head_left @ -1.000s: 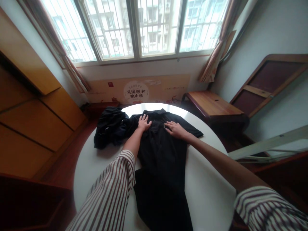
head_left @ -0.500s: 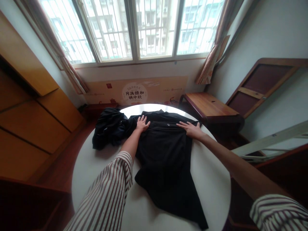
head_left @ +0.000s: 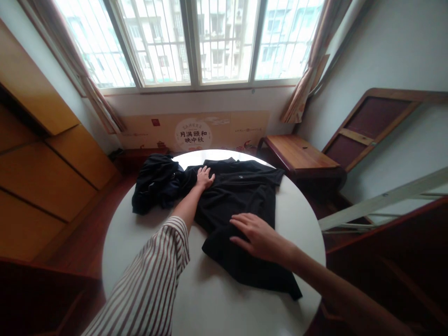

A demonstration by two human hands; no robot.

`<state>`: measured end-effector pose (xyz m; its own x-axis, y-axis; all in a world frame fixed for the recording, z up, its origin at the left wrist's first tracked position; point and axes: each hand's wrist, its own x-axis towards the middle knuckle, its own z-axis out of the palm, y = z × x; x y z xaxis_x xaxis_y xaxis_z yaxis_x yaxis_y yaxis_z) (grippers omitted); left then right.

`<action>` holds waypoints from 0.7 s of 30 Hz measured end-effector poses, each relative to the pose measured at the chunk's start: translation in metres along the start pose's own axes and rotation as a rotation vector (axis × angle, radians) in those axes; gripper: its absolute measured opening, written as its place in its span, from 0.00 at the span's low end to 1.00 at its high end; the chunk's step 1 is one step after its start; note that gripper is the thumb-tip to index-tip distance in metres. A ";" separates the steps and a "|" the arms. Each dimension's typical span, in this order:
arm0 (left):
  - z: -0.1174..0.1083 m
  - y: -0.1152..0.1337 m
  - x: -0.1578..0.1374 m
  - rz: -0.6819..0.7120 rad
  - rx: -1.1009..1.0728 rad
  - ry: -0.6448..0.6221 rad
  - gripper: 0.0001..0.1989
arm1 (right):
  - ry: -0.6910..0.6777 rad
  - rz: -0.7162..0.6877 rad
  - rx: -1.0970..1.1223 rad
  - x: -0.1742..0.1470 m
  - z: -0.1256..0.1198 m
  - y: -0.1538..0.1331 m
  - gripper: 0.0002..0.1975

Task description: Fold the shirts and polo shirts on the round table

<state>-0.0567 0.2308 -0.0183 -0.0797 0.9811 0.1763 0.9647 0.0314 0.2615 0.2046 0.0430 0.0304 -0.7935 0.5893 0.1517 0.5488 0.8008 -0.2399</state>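
Observation:
A black T-shirt (head_left: 241, 196) with a small pale mark on its chest lies spread on the round white table (head_left: 140, 252). Its lower part is rumpled and skewed toward the near right. My left hand (head_left: 204, 178) rests on the shirt's upper left area, fingers spread and palm down. Over the shirt's lower middle is my right hand (head_left: 252, 233), fingers stretched and thumb apart, touching or just above the cloth. Beside my left hand, a heap of dark clothes (head_left: 156, 184) sits at the table's left.
A low wooden table (head_left: 301, 154) stands beyond the far right edge, with a wood-framed panel (head_left: 371, 123) leaning on the wall. Wooden cabinets (head_left: 66, 172) line the left. A printed banner (head_left: 224, 128) runs under the window (head_left: 224, 42).
My right hand has moved from the shirt's upper right toward me, to its lower middle. The shirt's lower end has shifted and bunched up farther from me. My left hand stays nearly in place.

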 end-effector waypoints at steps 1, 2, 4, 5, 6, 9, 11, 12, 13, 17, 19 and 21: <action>-0.003 0.001 -0.003 0.013 -0.009 0.031 0.25 | -0.005 0.001 0.024 -0.013 0.005 -0.015 0.34; -0.006 0.003 -0.006 0.033 -0.018 0.060 0.23 | -0.004 0.016 0.030 -0.025 0.009 -0.027 0.41; -0.015 0.006 -0.019 0.093 -0.033 0.098 0.21 | 0.031 0.073 0.007 -0.046 0.016 -0.041 0.51; -0.019 0.008 -0.029 0.157 -0.048 0.106 0.20 | 0.062 0.104 -0.010 -0.055 0.019 -0.043 0.51; -0.024 0.009 -0.042 0.248 -0.073 0.108 0.18 | 0.099 0.129 -0.025 -0.064 0.022 -0.044 0.49; -0.037 0.008 -0.098 0.605 -0.173 0.101 0.12 | 0.184 0.151 -0.031 -0.086 0.030 -0.040 0.36; -0.046 0.003 -0.144 0.782 -0.169 0.056 0.12 | 0.227 0.145 -0.028 -0.098 0.037 -0.035 0.28; -0.052 0.000 -0.166 0.846 -0.150 0.010 0.12 | 0.250 0.140 -0.031 -0.103 0.040 -0.033 0.25; -0.058 -0.002 -0.187 0.879 -0.136 -0.032 0.13 | 0.273 0.138 -0.034 -0.107 0.043 -0.031 0.24; -0.082 -0.005 -0.249 0.871 -0.179 -0.194 0.21 | 0.298 0.133 -0.023 -0.115 0.049 -0.027 0.17; -0.089 0.001 -0.266 0.878 -0.292 -0.310 0.27 | 0.267 0.131 -0.007 -0.117 0.047 -0.029 0.18; -0.090 0.009 -0.278 0.898 -0.421 -0.427 0.30 | 0.235 0.111 0.007 -0.118 0.045 -0.032 0.24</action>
<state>-0.0489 -0.0585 0.0206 0.7865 0.6009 0.1422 0.4568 -0.7212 0.5208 0.2687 -0.0566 -0.0227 -0.6454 0.6826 0.3427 0.6262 0.7298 -0.2743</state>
